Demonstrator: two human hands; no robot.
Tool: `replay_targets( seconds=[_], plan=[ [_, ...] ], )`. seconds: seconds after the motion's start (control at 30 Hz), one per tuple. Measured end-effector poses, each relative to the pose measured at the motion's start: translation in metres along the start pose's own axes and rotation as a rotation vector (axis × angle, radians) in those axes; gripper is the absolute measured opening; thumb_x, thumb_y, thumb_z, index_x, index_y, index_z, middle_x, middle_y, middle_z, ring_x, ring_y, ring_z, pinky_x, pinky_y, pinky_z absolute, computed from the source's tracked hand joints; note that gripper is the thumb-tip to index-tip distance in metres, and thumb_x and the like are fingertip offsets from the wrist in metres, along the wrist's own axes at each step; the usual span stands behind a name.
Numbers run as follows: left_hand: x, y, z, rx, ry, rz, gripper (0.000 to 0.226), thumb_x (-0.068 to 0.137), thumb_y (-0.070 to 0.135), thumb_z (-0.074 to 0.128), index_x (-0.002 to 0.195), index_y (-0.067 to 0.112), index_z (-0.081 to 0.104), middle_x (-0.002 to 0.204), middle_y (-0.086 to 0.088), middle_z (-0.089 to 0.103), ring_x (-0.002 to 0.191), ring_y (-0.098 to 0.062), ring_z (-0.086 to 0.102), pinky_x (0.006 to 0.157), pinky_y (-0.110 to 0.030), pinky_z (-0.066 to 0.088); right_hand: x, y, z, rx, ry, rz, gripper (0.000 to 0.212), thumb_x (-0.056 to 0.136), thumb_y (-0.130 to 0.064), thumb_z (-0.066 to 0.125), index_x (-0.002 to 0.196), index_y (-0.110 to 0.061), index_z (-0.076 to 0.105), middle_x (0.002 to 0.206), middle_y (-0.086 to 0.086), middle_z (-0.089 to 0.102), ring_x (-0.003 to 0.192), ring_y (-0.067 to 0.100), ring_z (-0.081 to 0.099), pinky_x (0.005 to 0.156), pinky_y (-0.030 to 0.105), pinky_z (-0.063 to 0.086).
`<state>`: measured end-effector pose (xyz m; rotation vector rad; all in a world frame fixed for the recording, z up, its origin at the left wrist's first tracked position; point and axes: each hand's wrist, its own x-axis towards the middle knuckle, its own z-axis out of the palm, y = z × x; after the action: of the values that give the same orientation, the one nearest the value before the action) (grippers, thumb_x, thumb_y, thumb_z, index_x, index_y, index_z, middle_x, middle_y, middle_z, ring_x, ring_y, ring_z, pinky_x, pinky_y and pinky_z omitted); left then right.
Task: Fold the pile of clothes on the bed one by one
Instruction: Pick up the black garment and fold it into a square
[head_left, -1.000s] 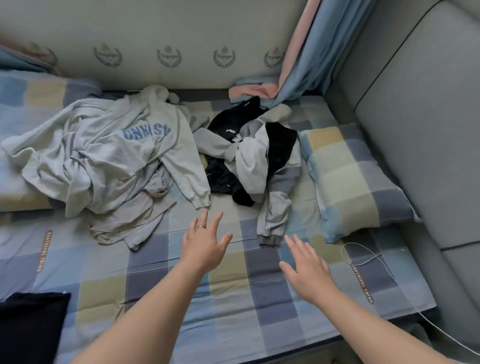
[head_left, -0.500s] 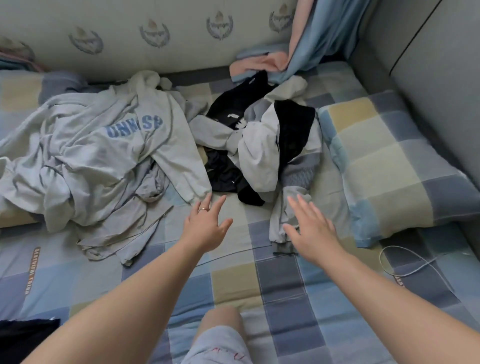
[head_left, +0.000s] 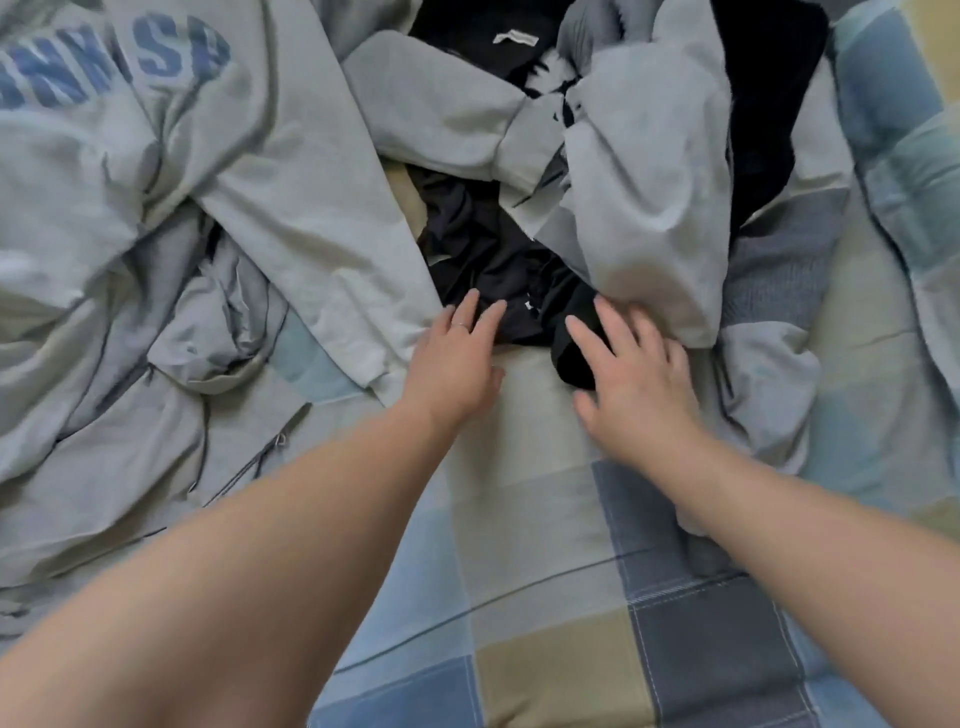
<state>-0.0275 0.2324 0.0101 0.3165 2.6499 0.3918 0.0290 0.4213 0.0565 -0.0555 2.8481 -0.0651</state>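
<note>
Clothes (head_left: 363, 171) lie in a loose, unsorted heap on the bed (head_left: 519, 545), beyond both hands; nothing in view is folded yet. Head view only, slight blur. Left hand (head_left: 457, 358): flat, fingers straight and spread, tips just on the near edge of the black garment (head_left: 483, 249), palm over bare sheet, holding nothing. A ring (head_left: 460, 325) shows on one finger. Right hand (head_left: 634, 374): likewise flat and spread, fingers lying across a black cuff (head_left: 569, 366) and the lower edge of the pale grey top (head_left: 649, 182); no curl, no pinch. I read both hands as set at the nearest edge of the heap because one item can be drawn off there without dragging the rest. I expect the folding to happen on the checked sheet nearer me. Black garment: thin, crumpled, wedged between the hoodie (head_left: 156, 156) on the left and the pale grey top on the right, partly under both. Hoodie: light grey, blue block letters on the chest, deeply creased, its sleeve end just beside the left hand. Pale grey top: bunched, thicker-looking, with black parts folded in; the pillow (head_left: 904, 130) lies beyond it at the right edge. I cannot tell which piece the black cuff belongs to. Judgement: the first item is being picked out, and no grasp is made yet.
</note>
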Motion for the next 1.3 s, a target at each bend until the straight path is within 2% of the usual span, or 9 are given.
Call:
replay_targets(
  seconds=[0.1,0.3,0.5,0.7,0.8,0.87,0.93,1.1,1.3],
  plan=[
    [0.026,-0.005,0.009,0.028,-0.009,-0.015,0.078,0.096,0.037,0.059,0.159,0.037,0.011,0.17,0.002,0.004,0.149,-0.033,0.019,0.112,-0.054,0.028,0.037,0.002,0.018,-0.205,-0.107,0.106,0.083,0.09,-0.043,0.063,0.156,-0.039,0.014,0.167,0.0,-0.001,0.149,0.034,0.008,0.111,0.055,0.027],
    [0.028,0.002,0.026,0.026,0.037,-0.028,0.069,0.097,0.039,0.054,0.156,0.04,0.019,0.169,0.0,0.007,0.149,-0.04,0.014,0.111,-0.058,0.023,0.063,0.025,0.02,-0.242,0.133,0.123,0.02,0.084,-0.016,0.071,0.103,-0.02,0.067,0.121,0.009,0.053,0.099,0.038,0.05,0.073,0.044,0.042],
    [0.007,0.015,0.012,-0.197,0.017,-0.023,0.08,0.089,0.054,0.065,0.154,0.046,0.019,0.17,0.002,0.004,0.154,-0.032,0.002,0.119,-0.054,0.013,0.034,0.017,-0.009,0.309,0.287,0.11,0.022,0.093,-0.026,0.052,0.102,-0.017,0.069,0.117,0.004,0.057,0.105,0.033,0.048,0.085,0.039,0.035],
    [-0.027,0.06,-0.013,-0.581,0.023,0.051,0.098,0.078,0.058,0.075,0.157,0.04,0.02,0.167,0.008,0.019,0.152,-0.023,0.018,0.12,-0.048,0.027,-0.036,-0.005,-0.088,0.906,0.305,0.092,0.016,0.095,-0.016,0.045,0.087,-0.013,0.059,0.076,-0.001,0.054,0.072,0.011,0.049,0.063,0.024,0.037],
    [-0.037,0.088,-0.046,-0.695,0.071,0.108,0.075,0.078,0.055,0.062,0.148,0.041,0.037,0.152,0.011,0.046,0.138,-0.017,0.044,0.109,-0.047,0.043,-0.063,-0.015,-0.144,1.083,0.369,0.058,0.019,0.1,-0.008,0.048,0.086,-0.014,0.06,0.071,0.003,0.056,0.069,0.009,0.047,0.062,0.028,0.038],
    [-0.05,0.11,-0.085,-0.727,0.097,0.106,0.036,0.081,0.045,0.051,0.115,0.038,0.059,0.119,0.01,0.066,0.111,-0.017,0.061,0.092,-0.045,0.052,-0.078,-0.017,-0.191,1.145,0.464,0.02,0.024,0.101,-0.005,0.049,0.082,-0.018,0.058,0.069,-0.004,0.054,0.07,0.006,0.046,0.063,0.026,0.039],
    [-0.066,0.132,-0.126,-0.774,0.168,0.089,0.008,0.094,0.036,0.051,0.087,0.034,0.055,0.086,0.007,0.065,0.084,-0.021,0.06,0.076,-0.043,0.053,-0.093,-0.015,-0.238,1.159,0.564,-0.006,0.03,0.102,-0.003,0.049,0.08,-0.022,0.054,0.068,-0.015,0.051,0.067,0.001,0.044,0.062,0.017,0.038],
    [-0.122,0.174,-0.226,-0.867,0.379,0.124,0.028,0.1,0.017,0.051,0.078,0.035,0.051,0.067,0.008,0.052,0.061,-0.007,0.047,0.055,-0.025,0.033,-0.144,0.004,-0.34,1.328,0.795,0.022,0.021,0.101,-0.015,0.051,0.081,-0.021,0.054,0.078,-0.002,0.056,0.079,0.016,0.054,0.077,0.038,0.051],
    [-0.239,0.23,-0.355,-0.874,0.544,0.304,0.018,0.096,0.024,0.052,0.084,0.019,0.064,0.075,0.001,0.061,0.071,-0.021,0.053,0.067,-0.04,0.044,-0.234,0.017,-0.456,1.801,0.817,-0.054,0.015,0.102,-0.005,0.051,0.089,-0.013,0.056,0.085,0.005,0.064,0.081,0.019,0.066,0.078,0.033,0.055]
  ],
)
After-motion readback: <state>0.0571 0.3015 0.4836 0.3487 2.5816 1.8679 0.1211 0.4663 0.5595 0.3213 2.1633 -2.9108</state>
